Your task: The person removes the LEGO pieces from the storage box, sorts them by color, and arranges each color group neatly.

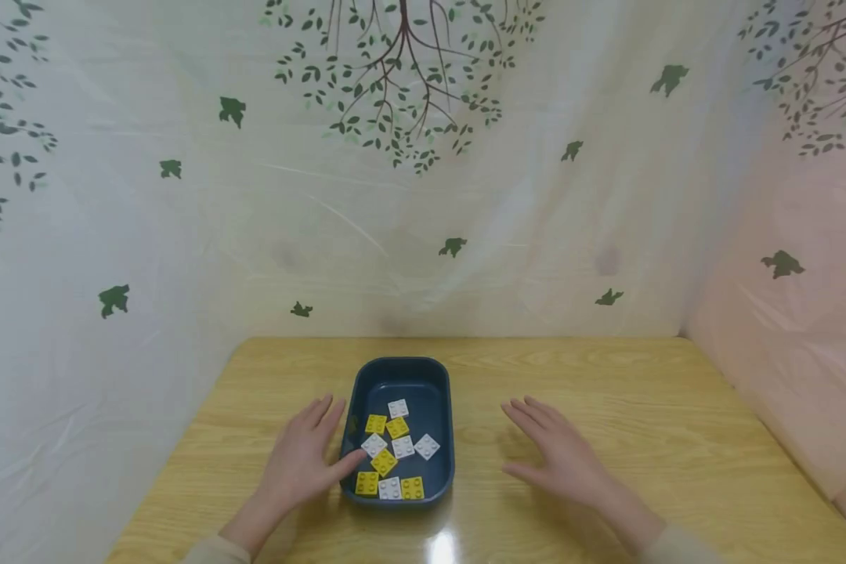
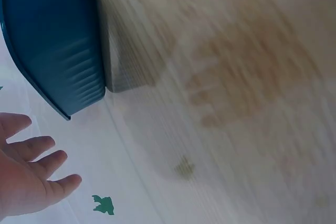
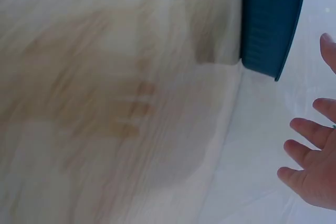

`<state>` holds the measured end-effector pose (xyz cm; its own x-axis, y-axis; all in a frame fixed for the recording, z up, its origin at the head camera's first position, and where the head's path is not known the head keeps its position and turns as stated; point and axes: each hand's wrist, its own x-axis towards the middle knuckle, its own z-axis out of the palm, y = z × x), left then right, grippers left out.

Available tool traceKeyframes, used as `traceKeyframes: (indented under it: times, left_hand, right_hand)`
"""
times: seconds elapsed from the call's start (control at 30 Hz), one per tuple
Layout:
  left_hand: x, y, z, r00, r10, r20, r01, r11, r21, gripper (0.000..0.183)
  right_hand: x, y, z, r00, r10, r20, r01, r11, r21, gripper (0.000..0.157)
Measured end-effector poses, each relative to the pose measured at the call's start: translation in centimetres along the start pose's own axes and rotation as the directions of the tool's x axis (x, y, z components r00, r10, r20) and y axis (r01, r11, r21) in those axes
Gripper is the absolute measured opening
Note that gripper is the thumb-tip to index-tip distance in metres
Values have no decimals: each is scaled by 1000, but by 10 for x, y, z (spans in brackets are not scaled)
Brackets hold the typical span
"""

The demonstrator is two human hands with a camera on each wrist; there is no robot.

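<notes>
A dark blue tray point(image 1: 402, 501) with rounded corners stands on the table, holding several yellow toy bricks point(image 1: 384, 462) and white toy bricks point(image 1: 427, 446), each with studs on top. Close to the tray's left side is my left hand point(image 1: 301, 462), fingers extended, its thumb overlapping the rim in the head view. In the left wrist view the left hand point(image 2: 26, 177) has spread fingers beside the tray wall point(image 2: 58, 40). My right hand point(image 1: 564, 458) hovers right of the tray, apart from it, fingers straight and holding nothing. The right wrist view shows this hand point(image 3: 315, 161) with its fingers spread.
The tray stands left of centre on a glossy wooden table point(image 1: 606, 392). Behind the table hangs a pale curtain point(image 1: 395, 266) printed with branches and green birds. Pinkish sheeting point(image 1: 804, 337) borders the right side.
</notes>
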<state>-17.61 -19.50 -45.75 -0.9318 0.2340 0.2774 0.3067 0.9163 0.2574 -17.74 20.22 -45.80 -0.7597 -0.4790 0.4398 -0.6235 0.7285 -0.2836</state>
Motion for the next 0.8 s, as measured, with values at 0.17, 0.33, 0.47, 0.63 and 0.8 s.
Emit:
traceKeyframes:
  times: [0.17, 0.33, 0.47, 0.63, 0.8]
  left_hand:
    - [1, 1, -6, 999, -43, 2, 43, 989, -145, 81]
    - [1, -2, -6, 993, -111, 48, 120, 941, -315, 76]
    - [2, -8, -1, 988, -135, 69, 151, 884, -443, 75]
    - [3, -15, 3, 983, -142, 118, 185, 774, -606, 74]
    - [4, -21, 5, 985, -107, 135, 172, 674, -718, 69]
  right_hand:
    - [5, -13, 3, 1000, 16, -23, -13, 995, 97, 75]
    - [9, -26, 6, 998, -26, -60, 35, 988, 151, 71]
    - [13, -35, 12, 997, -36, -70, 48, 982, 182, 68]
    - [18, -48, 21, 999, 6, -41, 4, 971, 238, 67]
    - [26, -60, 30, 1000, 15, -18, -9, 958, 287, 68]
